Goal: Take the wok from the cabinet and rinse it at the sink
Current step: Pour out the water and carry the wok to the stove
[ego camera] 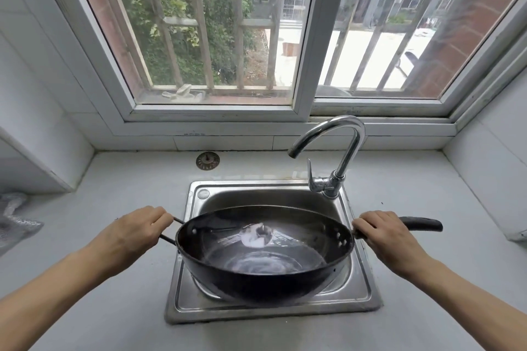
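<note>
A large black wok (265, 253) hangs over the steel sink (362, 293), a little water pooled in its bowl. My left hand (134, 229) grips the thin wire loop handle on the wok's left side. My right hand (387, 234) grips the long black handle, whose end sticks out to the right. The chrome faucet (342, 151) arches over the sink's back right corner, its spout above the wok's far rim. No water runs from it.
A round metal sink strainer (208, 161) lies on the pale counter behind the sink. A crumpled silver cloth (14, 219) sits at the far left edge. A barred window spans the back wall. White tiled walls close both sides.
</note>
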Tool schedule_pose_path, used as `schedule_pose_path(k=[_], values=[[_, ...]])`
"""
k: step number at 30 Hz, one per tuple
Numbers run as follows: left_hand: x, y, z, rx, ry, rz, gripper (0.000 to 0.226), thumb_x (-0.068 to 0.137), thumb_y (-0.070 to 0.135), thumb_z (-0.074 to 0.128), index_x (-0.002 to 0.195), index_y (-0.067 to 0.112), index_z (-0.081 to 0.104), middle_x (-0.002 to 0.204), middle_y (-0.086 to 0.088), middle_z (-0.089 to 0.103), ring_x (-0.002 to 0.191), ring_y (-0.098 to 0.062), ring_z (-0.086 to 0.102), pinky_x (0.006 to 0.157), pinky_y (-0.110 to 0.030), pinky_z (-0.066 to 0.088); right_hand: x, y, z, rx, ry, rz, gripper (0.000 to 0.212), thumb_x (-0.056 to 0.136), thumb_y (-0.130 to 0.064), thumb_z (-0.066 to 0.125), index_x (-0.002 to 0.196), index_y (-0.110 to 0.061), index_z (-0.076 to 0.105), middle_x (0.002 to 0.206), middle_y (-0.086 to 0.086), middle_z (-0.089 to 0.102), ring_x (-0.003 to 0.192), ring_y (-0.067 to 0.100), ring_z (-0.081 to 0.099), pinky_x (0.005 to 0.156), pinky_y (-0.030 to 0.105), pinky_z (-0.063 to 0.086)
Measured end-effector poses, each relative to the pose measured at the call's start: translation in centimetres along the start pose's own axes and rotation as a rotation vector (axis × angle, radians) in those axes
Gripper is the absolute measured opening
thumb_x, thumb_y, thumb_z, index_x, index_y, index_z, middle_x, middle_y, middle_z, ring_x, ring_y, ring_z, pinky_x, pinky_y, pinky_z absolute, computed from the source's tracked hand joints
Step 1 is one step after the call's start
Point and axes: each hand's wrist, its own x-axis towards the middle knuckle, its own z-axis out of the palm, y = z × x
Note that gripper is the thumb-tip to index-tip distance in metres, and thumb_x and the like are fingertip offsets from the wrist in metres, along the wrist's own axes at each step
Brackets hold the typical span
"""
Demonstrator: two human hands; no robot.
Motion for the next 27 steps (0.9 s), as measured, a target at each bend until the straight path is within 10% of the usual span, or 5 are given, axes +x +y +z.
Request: schedule_pose_path(k=[9, 17, 22, 27], values=[[0.9, -0.4, -1.8, -0.266, -0.008, -0.182, 0.041, 0.061, -0.005, 0.070, 0.076, 0.021, 0.042, 0.063, 0.013, 0.037, 0.054, -0.015, 0.034, 0.047, -0.017, 0.026, 1.7, 0.1, -1.5, 0.030, -0.021, -0.020, 0.041, 0.069, 0.002, 0.077, 0.092, -0.021, 0.051, 0.086, -0.003, 0.058, 0.073, 0.022, 0.055, 0.065, 0.032, 0.044], [0.7, -0.5, -1.5, -0.142, 0.024, -0.066, 0.043, 0.052, -0.008, 0.073, 0.076, 0.016, 0.047, 0.065, 0.006, 0.042, 0.052, -0.019, 0.038, 0.043, -0.027, 0.033, 0.9, -0.2, -1.3, 0.012, -0.039, -0.024, 0.041, 0.068, 0.001, 0.078, 0.093, -0.020, 0.053, 0.089, -0.003, 0.060, 0.076, 0.022, 0.057, 0.063, 0.034, 0.045], [0.5, -0.3, -0.9, -0.031, 0.120, 0.038, 0.015, 0.071, 0.004, 0.037, 0.077, 0.014, 0.046, 0.066, -0.002, 0.047, 0.054, -0.024, 0.047, 0.040, -0.033, 0.041, 0.9, -0.5, -1.1, -0.053, -0.024, 0.012, 0.038, 0.066, 0.005, 0.075, 0.092, -0.017, 0.057, 0.088, 0.000, 0.059, 0.076, 0.027, 0.057, 0.063, 0.039, 0.044], [0.4, -0.8, -1.0, -0.253, 0.025, -0.090, 0.033, 0.061, 0.001, 0.059, 0.076, 0.023, 0.039, 0.063, 0.009, 0.044, 0.053, -0.017, 0.036, 0.045, -0.026, 0.032, 1.2, -0.5, -1.4, 0.002, -0.054, -0.006, 0.042, 0.064, 0.005, 0.077, 0.088, -0.020, 0.054, 0.084, -0.002, 0.058, 0.070, 0.022, 0.055, 0.061, 0.032, 0.044]])
